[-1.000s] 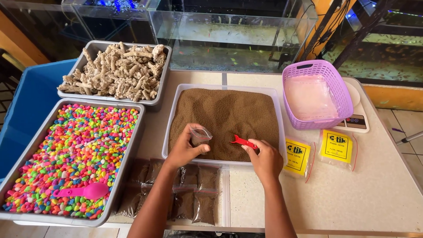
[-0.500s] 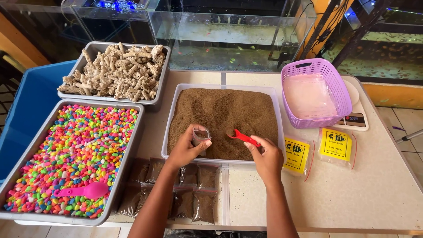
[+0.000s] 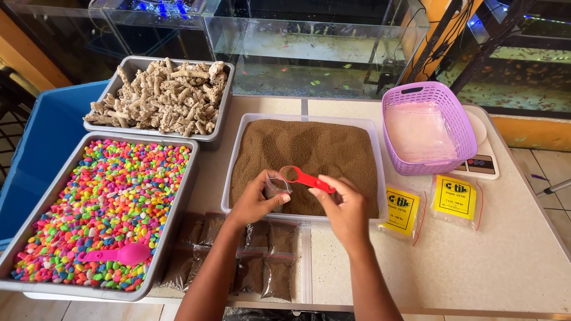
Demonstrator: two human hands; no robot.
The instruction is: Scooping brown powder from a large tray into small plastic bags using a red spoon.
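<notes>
From my remote seat I see the left hand [image 3: 254, 202] pinching a small clear bag [image 3: 277, 186] by its mouth, fingers closed around it, above the near edge of a clear tub [image 3: 238, 148] of fine brown granules [image 3: 309, 148]. The right hand [image 3: 344, 208] grips a red scoop [image 3: 303, 177] by its handle, the bowl (loaded with brown granules) poised just beside the bag's opening. In front of the tub, filled and sealed little bags [image 3: 262, 255] of the same brown grain lie in rows on the pale table [image 3: 505, 261]. To the left sits a grey tray of bright multicoloured pebbles [image 3: 107, 196] with a pink scoop [image 3: 116, 255] lying in it; behind it a second grey tray of beige porous pieces [image 3: 157, 101]. To the right, a lilac basket [image 3: 458, 128] holds clear plastic, with two yellow-labelled packets [image 3: 428, 202] near it.
</notes>
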